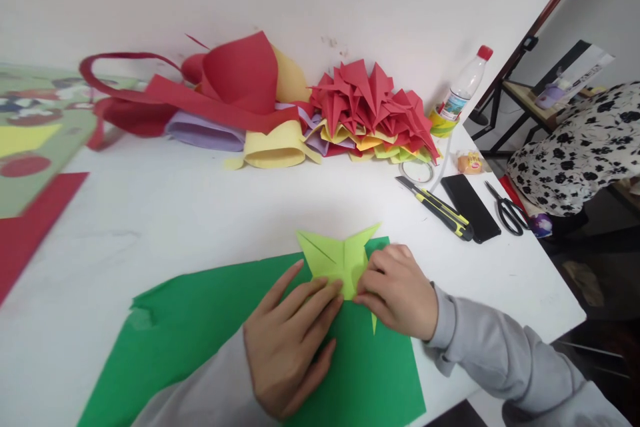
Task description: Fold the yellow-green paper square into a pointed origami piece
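Note:
A folded light-green paper (344,255) with pointed corners lies on a large dark-green sheet (210,320) in front of me. My left hand (295,340) rests over its lower left part, fingers stretched out and pressing it down. At its right edge, my right hand (397,287) has its fingers closed on the paper, thumb against the lower edge. One thin light-green point sticks out below the right hand. The part of the paper under my fingers is hidden.
Red folded-paper spikes (365,97) and rolled red paper strips (240,80) line the wall. On the right lie a utility knife (440,210), a black phone (471,208), scissors (507,208) and a tape roll (418,171). A bottle (463,90) stands behind. Another person's patterned clothing (575,147) is beyond the table.

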Motion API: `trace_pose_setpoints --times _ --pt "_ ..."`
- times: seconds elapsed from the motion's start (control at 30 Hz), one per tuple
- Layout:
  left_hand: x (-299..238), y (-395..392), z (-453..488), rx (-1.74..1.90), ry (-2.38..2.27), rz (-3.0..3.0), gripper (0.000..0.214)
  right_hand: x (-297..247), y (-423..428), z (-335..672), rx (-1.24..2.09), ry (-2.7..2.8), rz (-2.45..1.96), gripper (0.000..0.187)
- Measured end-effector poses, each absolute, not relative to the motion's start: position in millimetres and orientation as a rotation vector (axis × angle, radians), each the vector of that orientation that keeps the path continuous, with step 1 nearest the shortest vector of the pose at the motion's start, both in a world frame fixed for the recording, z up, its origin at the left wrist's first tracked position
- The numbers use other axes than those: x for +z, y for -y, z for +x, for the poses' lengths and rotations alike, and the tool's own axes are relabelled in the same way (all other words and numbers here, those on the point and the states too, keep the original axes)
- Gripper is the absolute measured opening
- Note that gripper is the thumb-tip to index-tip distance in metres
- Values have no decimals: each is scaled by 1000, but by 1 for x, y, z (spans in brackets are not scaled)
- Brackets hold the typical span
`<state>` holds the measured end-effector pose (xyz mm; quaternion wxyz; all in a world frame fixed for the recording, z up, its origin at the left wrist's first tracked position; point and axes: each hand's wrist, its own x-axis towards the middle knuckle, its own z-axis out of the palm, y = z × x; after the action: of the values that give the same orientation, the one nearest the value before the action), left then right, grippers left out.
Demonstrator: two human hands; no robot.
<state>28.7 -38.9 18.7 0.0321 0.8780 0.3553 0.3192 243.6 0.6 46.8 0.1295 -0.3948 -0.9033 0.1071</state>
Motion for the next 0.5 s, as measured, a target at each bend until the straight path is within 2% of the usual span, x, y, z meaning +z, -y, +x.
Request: trace_pose_setpoints --times 0.23,0.3,0.5 --pt "15 34 25 1013 -1064 2761 26 51 -4 251 379 2637 -976 14" --pt "13 34 25 1024 -1057 2762 27 54 -4 256 400 2665 -936 20" --pt "11 36 27 1045 -1079 2786 25 61 0 257 318 2740 -943 22"
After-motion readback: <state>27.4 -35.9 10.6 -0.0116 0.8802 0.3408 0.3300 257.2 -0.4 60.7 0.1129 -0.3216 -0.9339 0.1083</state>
